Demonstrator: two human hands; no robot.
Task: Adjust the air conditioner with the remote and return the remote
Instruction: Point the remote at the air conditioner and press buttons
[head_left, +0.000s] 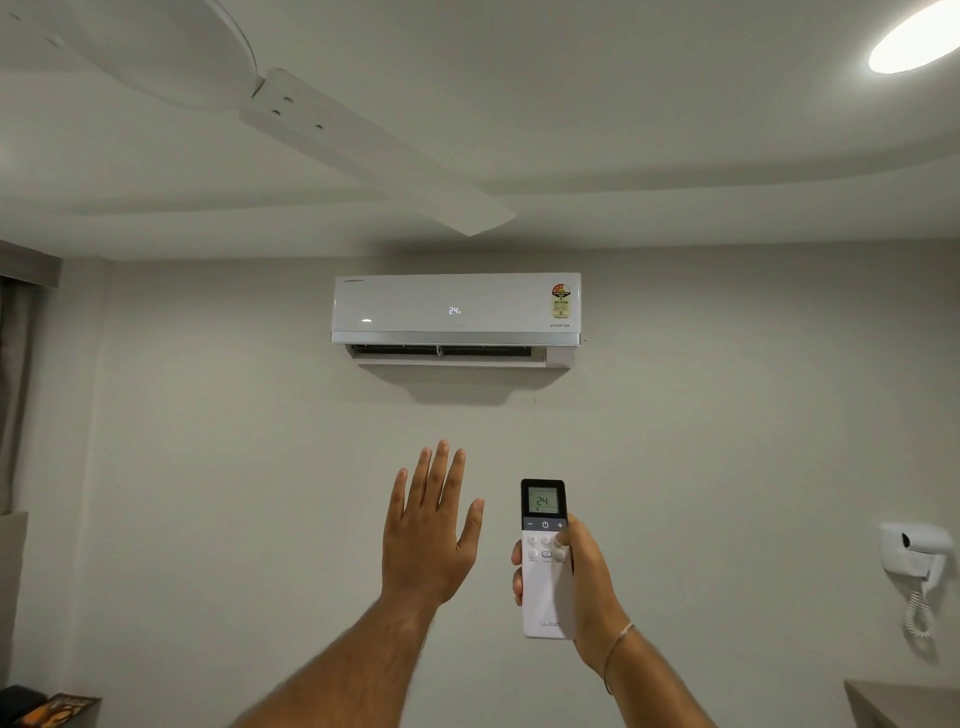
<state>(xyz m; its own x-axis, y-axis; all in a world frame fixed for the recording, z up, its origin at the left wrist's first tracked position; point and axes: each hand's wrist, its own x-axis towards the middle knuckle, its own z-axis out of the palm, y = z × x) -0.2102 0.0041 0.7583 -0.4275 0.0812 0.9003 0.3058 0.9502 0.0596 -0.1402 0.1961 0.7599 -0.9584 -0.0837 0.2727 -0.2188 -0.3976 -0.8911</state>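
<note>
Fingers (519, 558) of the right hand (582, 577) are wrapped round the remote (545, 558), aimed up at the AC (457, 312) so the signal is caught. Spread flat, the left hand (428, 540) is raised, maybe to feel the air.

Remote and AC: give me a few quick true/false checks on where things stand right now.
1. The right hand holds the remote. True.
2. The remote's screen reads 18. False: it reads 24.
3. The AC panel also shows 24. True.
4. The left hand grips the remote too. False: it is open, fingers spread, raised beside the remote and apart from it.
5. The AC's louver is shut. False: the flap hangs open under the unit, with the dark vent showing.
6. A ceiling fan blade reaches out above the AC. True.
</note>
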